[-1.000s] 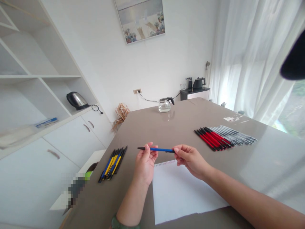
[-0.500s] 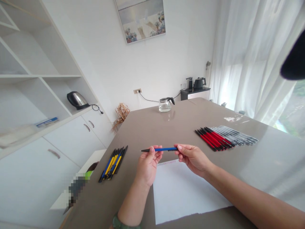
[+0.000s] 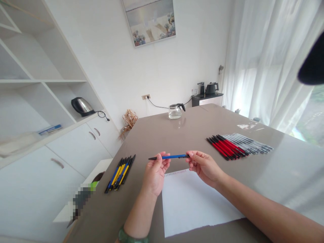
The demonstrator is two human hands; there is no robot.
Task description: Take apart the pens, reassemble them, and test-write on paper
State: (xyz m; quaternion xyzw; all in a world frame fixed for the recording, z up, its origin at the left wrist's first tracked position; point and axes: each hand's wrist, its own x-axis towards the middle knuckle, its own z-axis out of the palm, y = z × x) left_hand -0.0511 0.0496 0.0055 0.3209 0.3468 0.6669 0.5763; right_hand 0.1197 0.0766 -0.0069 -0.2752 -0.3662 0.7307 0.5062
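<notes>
A blue ballpoint pen (image 3: 174, 156) with black ends lies level between my two hands, above the top edge of a white sheet of paper (image 3: 197, 202). Near its pointed end, my left hand (image 3: 155, 172) pinches the pen between thumb and fingers. The fingers of my right hand (image 3: 202, 165) close round its other end, where the clip is. To the left on the table rests a bunch of blue and yellow pens (image 3: 120, 173). On the right, a row of red pens (image 3: 227, 147) lies beside several clear pens (image 3: 249, 143).
The brown table (image 3: 157, 135) carries a glass pot (image 3: 175, 112) with a black handle at its far end. White scraps (image 3: 246, 125) lie near the right edge. A shelf unit with a kettle (image 3: 82, 106) stands left; a curtain (image 3: 263, 67) hangs right.
My left hand has shifted slightly left along the pen, towards its pointed end. The light point that showed at the pen's end now looks dark. My right hand has barely moved.
</notes>
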